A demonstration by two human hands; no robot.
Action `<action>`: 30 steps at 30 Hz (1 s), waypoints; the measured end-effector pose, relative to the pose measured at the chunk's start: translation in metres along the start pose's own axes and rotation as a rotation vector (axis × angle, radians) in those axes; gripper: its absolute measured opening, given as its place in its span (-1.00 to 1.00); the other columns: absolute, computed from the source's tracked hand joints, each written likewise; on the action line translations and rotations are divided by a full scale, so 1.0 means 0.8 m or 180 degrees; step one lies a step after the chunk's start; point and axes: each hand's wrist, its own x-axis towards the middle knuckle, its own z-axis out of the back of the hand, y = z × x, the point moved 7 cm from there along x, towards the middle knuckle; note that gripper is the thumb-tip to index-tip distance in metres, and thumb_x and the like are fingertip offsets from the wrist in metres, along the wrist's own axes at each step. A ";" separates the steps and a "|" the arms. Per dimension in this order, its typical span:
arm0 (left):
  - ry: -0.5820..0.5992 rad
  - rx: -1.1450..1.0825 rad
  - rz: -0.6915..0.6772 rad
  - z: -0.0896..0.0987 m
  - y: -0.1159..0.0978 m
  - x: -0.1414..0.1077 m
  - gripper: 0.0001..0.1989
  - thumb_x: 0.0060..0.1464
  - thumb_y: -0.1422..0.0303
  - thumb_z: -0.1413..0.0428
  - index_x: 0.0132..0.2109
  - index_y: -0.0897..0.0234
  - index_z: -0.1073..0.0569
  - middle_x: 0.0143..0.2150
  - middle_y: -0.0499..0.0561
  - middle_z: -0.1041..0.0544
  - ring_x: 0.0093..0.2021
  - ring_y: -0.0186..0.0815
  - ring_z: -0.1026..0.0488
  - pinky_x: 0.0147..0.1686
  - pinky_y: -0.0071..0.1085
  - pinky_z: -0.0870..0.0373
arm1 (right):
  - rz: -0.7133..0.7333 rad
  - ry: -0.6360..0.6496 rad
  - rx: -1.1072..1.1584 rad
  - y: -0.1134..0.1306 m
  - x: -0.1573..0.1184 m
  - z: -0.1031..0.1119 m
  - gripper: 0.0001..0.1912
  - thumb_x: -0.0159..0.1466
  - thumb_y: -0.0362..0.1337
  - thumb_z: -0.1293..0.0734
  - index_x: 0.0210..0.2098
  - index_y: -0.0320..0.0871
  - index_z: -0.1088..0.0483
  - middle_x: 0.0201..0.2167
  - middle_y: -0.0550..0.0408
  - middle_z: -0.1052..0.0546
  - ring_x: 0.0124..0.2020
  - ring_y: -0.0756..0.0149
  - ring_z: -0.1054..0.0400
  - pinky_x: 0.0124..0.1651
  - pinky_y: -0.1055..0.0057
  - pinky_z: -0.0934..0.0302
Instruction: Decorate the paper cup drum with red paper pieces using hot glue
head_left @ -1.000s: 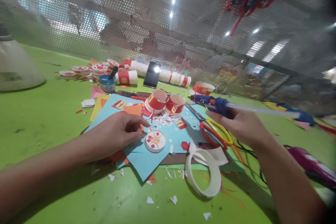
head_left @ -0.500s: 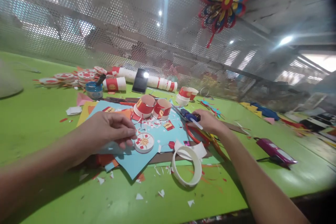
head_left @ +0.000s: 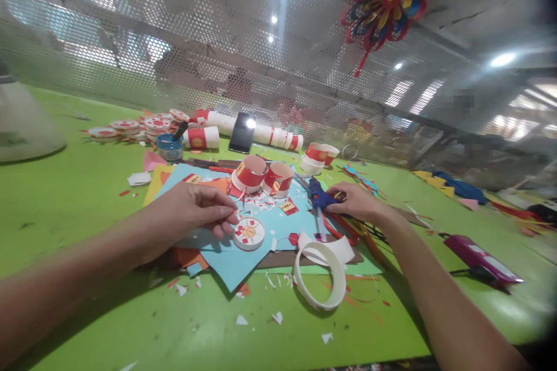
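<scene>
Green tabletop [head_left: 108, 307] fills the lower frame, its near edge showing at bottom right, while a perforated panel [head_left: 183, 29] closes off the upper half behind it. Wide green stretches run along the left side and the bottom, and the forearms reach in from both lower corners.

At centre, the round white disc [head_left: 249, 233] with red and gold marks lies on a blue sheet [head_left: 232, 269]. Just left of it is the left hand [head_left: 206, 211], fingers curled and thumb tip close to the forefinger; I cannot tell whether anything thin is between them. Right of centre, the right hand [head_left: 359, 203] grips a blue glue gun [head_left: 319, 193] with thumb and fingers.

Crowding that hand from below are red-handled scissors [head_left: 348, 237], and lower still a white paper ring [head_left: 342, 285] stands on the table. Two cut red cups [head_left: 249, 175] sit just beyond the disc, between the hands. Farther back, a phone [head_left: 242, 133] leans on a long row of cups [head_left: 281, 137], with a blue jar [head_left: 170, 148] to the left. A purple device [head_left: 483, 261] occupies the right side.
</scene>
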 end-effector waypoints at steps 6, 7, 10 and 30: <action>0.0179 -0.0538 0.0220 -0.013 -0.008 -0.011 -0.90 0.03 0.40 -0.24 -0.30 0.35 -0.50 -0.37 0.03 -0.65 -0.48 -0.44 -0.53 -0.40 -0.54 -0.47 | 0.0026 -0.0590 0.0107 0.016 -0.012 0.030 -0.64 0.09 -0.17 -0.36 -0.16 -0.24 -0.51 -0.15 -0.15 -0.54 -0.19 0.04 -0.41 -0.18 0.17 -0.28; 0.0210 -0.0554 0.0221 -0.014 -0.009 -0.012 -0.90 0.05 0.39 -0.23 -0.29 0.34 -0.50 -0.36 0.03 -0.65 -0.47 -0.43 -0.54 -0.39 -0.53 -0.47 | 0.0060 -0.0783 0.0171 0.031 -0.020 0.038 -0.68 0.15 -0.15 -0.32 -0.18 -0.21 -0.50 -0.20 -0.11 -0.54 -0.23 0.10 -0.40 -0.21 0.20 -0.28; 0.0286 -0.0616 0.0240 -0.016 -0.007 -0.014 -0.88 0.06 0.36 -0.24 -0.27 0.33 -0.49 -0.31 0.04 -0.66 -0.41 -0.40 -0.57 -0.34 -0.50 -0.48 | 0.0453 -0.0823 0.0858 0.101 -0.046 0.043 -0.77 0.21 -0.14 -0.31 -0.35 -0.18 -0.49 -0.40 0.03 -0.53 -0.40 0.27 -0.36 -0.32 0.32 -0.24; 0.0708 -0.0964 0.0051 -0.038 -0.023 -0.022 -0.88 0.06 0.45 -0.20 -0.31 0.31 -0.37 -0.43 0.00 -0.63 -0.43 -0.38 -0.56 -0.39 -0.47 -0.48 | -0.0033 0.0742 0.2859 0.226 -0.056 -0.057 -0.86 0.16 -0.32 -0.36 -0.53 -0.19 -0.45 -0.58 0.15 -0.47 -0.55 0.45 -0.26 -0.46 0.47 -0.11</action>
